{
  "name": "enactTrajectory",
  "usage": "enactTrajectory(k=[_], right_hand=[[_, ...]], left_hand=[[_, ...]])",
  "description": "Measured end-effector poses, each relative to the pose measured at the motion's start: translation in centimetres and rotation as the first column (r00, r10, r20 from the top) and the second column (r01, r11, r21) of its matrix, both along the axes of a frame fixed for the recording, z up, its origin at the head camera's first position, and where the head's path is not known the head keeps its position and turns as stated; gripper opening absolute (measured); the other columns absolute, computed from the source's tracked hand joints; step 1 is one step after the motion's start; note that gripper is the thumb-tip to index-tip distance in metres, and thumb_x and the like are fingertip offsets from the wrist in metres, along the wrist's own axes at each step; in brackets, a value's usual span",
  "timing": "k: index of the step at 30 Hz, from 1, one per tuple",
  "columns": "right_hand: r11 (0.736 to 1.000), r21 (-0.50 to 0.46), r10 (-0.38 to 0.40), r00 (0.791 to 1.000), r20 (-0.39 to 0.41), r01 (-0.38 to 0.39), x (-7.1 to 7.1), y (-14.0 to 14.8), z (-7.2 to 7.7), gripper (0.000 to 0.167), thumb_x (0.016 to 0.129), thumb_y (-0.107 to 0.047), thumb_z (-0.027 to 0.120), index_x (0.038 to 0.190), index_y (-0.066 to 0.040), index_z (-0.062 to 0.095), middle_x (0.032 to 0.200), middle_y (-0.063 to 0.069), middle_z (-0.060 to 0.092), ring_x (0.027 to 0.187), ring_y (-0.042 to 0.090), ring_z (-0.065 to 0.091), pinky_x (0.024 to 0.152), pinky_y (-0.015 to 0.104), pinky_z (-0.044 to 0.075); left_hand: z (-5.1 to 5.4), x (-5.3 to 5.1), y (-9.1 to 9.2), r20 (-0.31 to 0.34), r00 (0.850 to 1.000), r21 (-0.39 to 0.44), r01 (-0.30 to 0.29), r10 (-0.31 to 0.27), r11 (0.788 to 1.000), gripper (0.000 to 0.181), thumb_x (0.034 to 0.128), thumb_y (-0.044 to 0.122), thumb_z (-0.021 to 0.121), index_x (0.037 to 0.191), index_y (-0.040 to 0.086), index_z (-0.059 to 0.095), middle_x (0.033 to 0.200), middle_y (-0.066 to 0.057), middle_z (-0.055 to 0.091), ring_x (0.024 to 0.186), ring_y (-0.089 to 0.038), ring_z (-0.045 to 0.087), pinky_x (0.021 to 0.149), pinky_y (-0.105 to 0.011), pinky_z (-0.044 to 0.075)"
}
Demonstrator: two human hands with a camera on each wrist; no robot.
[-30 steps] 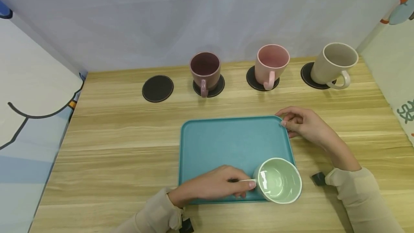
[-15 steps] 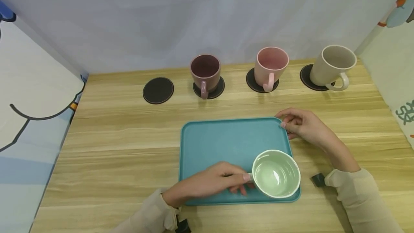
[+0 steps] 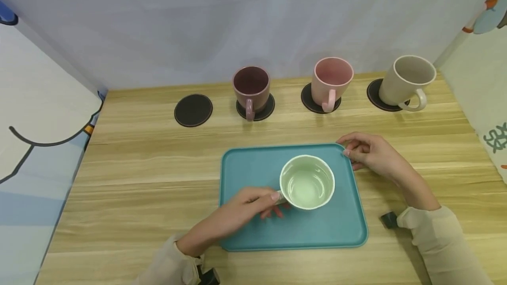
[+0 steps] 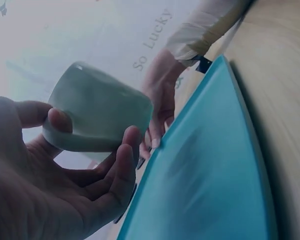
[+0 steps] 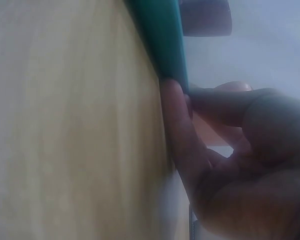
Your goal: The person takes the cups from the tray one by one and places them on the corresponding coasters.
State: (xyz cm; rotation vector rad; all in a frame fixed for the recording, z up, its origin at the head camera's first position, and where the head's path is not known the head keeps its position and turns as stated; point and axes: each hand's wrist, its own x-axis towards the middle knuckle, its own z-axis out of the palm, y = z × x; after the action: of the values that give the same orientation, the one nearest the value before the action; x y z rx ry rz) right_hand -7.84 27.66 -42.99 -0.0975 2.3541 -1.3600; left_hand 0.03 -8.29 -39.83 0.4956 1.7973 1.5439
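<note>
A light green mug hangs above the blue-green tray, with a gap under it in the left wrist view. My left hand pinches its handle between thumb and fingers, the mug's opening facing up. At the tray's far right corner, my right hand holds the rim. In the right wrist view, fingertips of this hand meet the tray edge close to the wooden surface. Most of the mug's handle is hidden by the left thumb and fingers.
Along the back of the wooden table stand a purple mug, a pink mug and a beige mug, each on a black coaster. A bare black coaster lies left of them. A pale curtain hangs behind.
My left hand has carried the green mug leftward and away from me, from the tray's near right corner to above its middle. The right hand stays at the tray corner.
</note>
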Motion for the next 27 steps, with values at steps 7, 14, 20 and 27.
enactTrajectory(k=[7, 14, 20, 27], right_hand=[[1.0, 0.006, -0.003, 1.0, 0.004, 0.003, 0.0, 0.0, 0.0, 0.033, 0.105, -0.008, 0.061, 0.138, -0.002, 0.06, 0.107, 0.018, 0.061, 0.078, 0.006, 0.065, 0.071, 0.029, 0.065], [1.0, 0.007, -0.004, 1.0, 0.003, 0.004, 0.0, 0.1, 0.0, 0.034, 0.105, -0.008, 0.061, 0.138, -0.002, 0.06, 0.107, 0.018, 0.061, 0.078, 0.007, 0.065, 0.071, 0.03, 0.065], [1.0, 0.002, -0.007, 1.0, 0.002, 0.007, -0.1, 0.1, 0.0, 0.034, 0.105, -0.008, 0.061, 0.139, -0.002, 0.06, 0.107, 0.017, 0.061, 0.078, 0.007, 0.066, 0.071, 0.03, 0.065], [1.0, 0.0, -0.006, 1.0, 0.007, 0.006, 0.0, 0.1, -0.1, 0.035, 0.105, -0.01, 0.062, 0.139, -0.003, 0.06, 0.108, 0.018, 0.061, 0.079, 0.007, 0.065, 0.071, 0.03, 0.065]], left_hand=[[0.8, -0.4, -2.0, -0.029, 0.996, 0.031, -0.086, 0.087, 0.996, 0.055, 0.1141, 0.033, 0.039, 0.072, -0.002, 0.043, 0.131, -0.023, 0.068, 0.117, -0.036, 0.068, 0.097, -0.048, 0.056], [1.7, -0.7, -4.2, -0.084, 0.979, 0.021, -0.184, 0.185, 0.983, 0.053, 0.1141, 0.031, 0.038, 0.071, -0.001, 0.042, 0.127, -0.025, 0.069, 0.112, -0.031, 0.067, 0.095, -0.045, 0.057], [2.3, -1.0, -5.9, -0.137, 0.951, 0.02, -0.277, 0.277, 0.961, 0.057, 0.114, 0.03, 0.038, 0.069, -0.004, 0.038, 0.124, -0.024, 0.071, 0.109, -0.029, 0.07, 0.091, -0.037, 0.058], [3.5, -1.4, -7.4, -0.172, 0.906, 0.033, -0.387, 0.387, 0.921, 0.059, 0.1137, 0.031, 0.039, 0.068, -0.006, 0.036, 0.118, -0.016, 0.074, 0.105, -0.024, 0.071, 0.089, -0.036, 0.06]])
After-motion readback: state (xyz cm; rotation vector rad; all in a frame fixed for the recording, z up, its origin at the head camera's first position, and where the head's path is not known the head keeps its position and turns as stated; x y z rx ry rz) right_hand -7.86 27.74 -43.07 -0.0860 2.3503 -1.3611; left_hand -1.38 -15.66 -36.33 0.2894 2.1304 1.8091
